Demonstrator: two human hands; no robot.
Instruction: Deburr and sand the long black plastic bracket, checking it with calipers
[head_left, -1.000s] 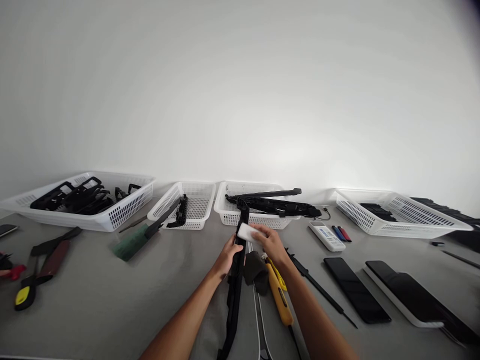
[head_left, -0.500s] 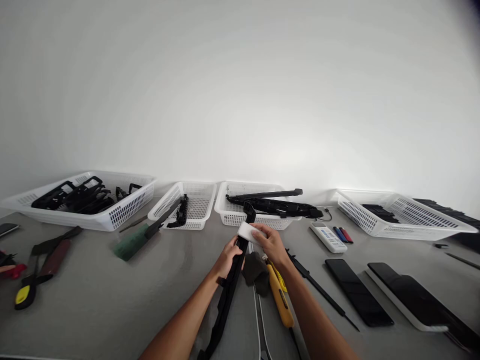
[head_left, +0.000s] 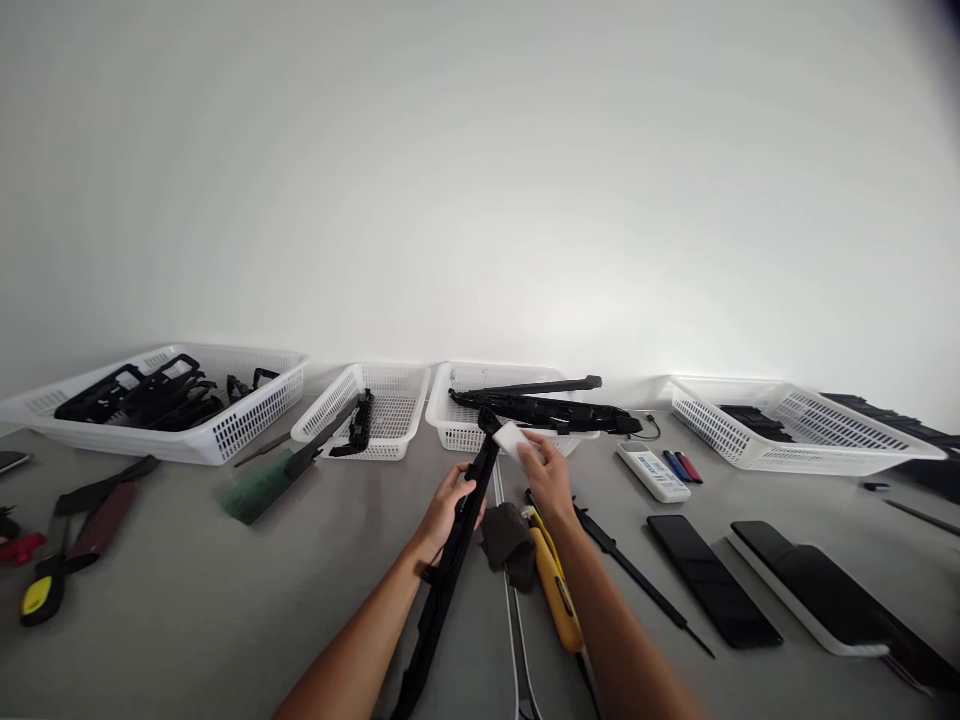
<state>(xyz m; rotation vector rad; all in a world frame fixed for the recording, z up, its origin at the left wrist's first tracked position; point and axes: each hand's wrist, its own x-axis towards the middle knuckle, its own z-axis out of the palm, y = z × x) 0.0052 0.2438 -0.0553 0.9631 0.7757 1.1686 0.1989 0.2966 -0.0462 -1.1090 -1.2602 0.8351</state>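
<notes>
My left hand [head_left: 448,510] is closed around a long black plastic strip [head_left: 442,592], which slants from the lower edge up toward the baskets. Pinched in my right hand [head_left: 550,478] is a small white block [head_left: 510,438], held beside the strip's upper end; whether they touch I cannot tell. Below my right hand lie a crumpled dark cloth [head_left: 508,540] and a yellow-handled tool [head_left: 556,590] with a cord. A thin black strip [head_left: 637,575] rests on the table to the right of my right forearm.
White baskets stand along the wall: one with black frames [head_left: 225,440], a small one [head_left: 386,448], one with long black strips [head_left: 461,438], one at right [head_left: 817,460]. Phones [head_left: 712,580], a white device [head_left: 652,470], a green sheet [head_left: 259,490] and a yellow-ended tool [head_left: 45,597] lie about.
My right hand has lifted the white block slightly up and right, away from the face of the strip. My left hand keeps its hold. The view has shifted slightly.
</notes>
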